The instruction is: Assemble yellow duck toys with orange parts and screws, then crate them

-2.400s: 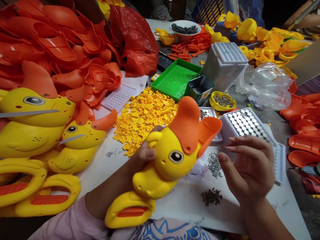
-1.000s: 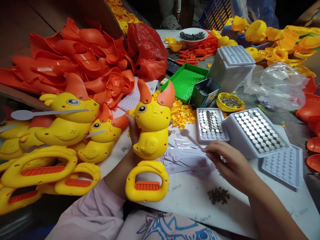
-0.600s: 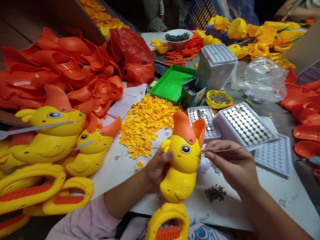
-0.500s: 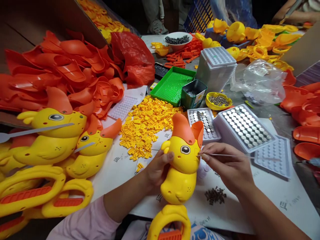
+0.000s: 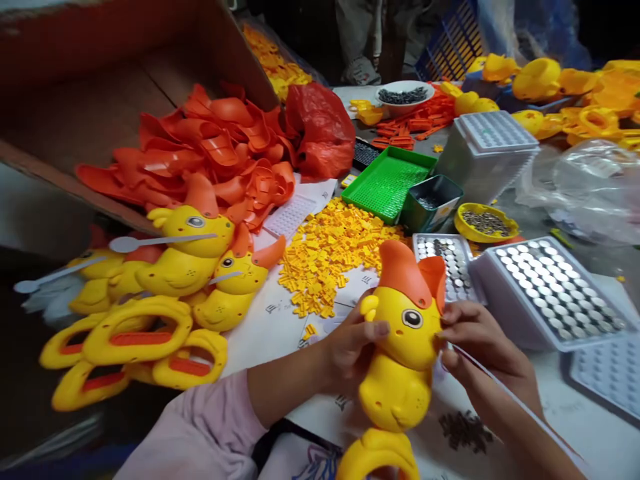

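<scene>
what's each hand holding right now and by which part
The left hand grips the yellow duck toy by the back of its head. The right hand pinches a thin white strip at its end, against the toy's beak side.

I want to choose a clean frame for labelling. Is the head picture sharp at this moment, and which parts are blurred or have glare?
Head view: motion-blurred throughout; the left hand, right hand and yellow duck toy are soft, the finished ducks at the left edge smear most. The clear plastic bag shows pale glare. Light is even, shadows faint.
</scene>
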A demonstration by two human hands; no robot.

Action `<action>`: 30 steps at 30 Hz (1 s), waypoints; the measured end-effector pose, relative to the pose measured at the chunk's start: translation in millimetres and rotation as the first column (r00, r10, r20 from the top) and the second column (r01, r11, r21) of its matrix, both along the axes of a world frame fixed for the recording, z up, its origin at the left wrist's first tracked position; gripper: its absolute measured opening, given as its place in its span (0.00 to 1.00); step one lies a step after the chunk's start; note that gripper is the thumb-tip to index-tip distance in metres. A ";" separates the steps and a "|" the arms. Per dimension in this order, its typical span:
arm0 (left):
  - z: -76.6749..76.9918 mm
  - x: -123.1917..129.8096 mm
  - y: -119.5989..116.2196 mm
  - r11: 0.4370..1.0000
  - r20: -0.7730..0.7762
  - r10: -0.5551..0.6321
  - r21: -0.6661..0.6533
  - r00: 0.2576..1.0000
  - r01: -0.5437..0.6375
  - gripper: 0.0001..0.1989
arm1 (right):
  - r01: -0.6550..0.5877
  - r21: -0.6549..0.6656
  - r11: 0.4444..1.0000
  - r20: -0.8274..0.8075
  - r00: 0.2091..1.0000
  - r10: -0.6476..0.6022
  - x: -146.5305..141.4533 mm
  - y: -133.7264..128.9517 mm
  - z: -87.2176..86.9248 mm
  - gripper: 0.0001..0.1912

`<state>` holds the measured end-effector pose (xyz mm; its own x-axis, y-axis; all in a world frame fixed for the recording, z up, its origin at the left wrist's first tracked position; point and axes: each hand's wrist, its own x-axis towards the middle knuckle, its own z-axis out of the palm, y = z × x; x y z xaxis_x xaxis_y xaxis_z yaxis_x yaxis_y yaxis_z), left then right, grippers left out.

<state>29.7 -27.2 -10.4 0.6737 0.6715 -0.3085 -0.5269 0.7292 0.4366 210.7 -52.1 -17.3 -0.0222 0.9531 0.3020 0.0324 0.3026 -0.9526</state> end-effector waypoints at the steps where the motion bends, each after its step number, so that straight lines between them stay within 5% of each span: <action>1: -0.4 -0.1 -0.2 1.000 0.025 -0.002 -0.008 1.000 0.002 0.30 | -0.004 0.033 0.999 0.011 1.000 0.003 0.4 -1.4 -2.0 0.08; 6: -2.7 0.8 -2.7 0.999 0.049 0.040 -0.014 0.998 -0.039 0.32 | 0.054 0.096 0.994 0.132 0.989 -0.066 0.7 -5.4 -11.5 0.09; 11: -1.5 0.5 -1.9 0.997 0.043 0.073 -0.015 0.996 -0.073 0.33 | 0.086 -0.042 0.995 0.023 0.996 -0.085 -2.3 -3.3 -10.2 0.03; 15: 7.0 -1.7 0.1 0.997 0.023 0.071 0.001 0.997 -0.071 0.32 | 0.131 -0.297 0.946 -0.235 0.950 -0.205 -2.5 1.5 -9.7 0.15; 18: 9.1 -2.0 0.2 0.995 0.018 0.100 -0.012 0.995 -0.100 0.32 | 0.064 -0.414 0.908 -0.272 0.943 -0.190 2.0 2.6 -15.1 0.22; 25: -0.6 -1.1 0.2 0.999 0.000 0.044 0.005 0.999 -0.044 0.36 | 0.030 -0.399 0.916 -0.264 0.953 -0.147 17.8 2.3 -44.7 0.33; 30: -4.7 -0.9 4.3 0.995 -0.060 0.078 0.059 0.995 -0.075 0.42 | 0.002 -0.453 0.892 -0.254 0.958 -0.131 9.9 5.5 -38.1 0.37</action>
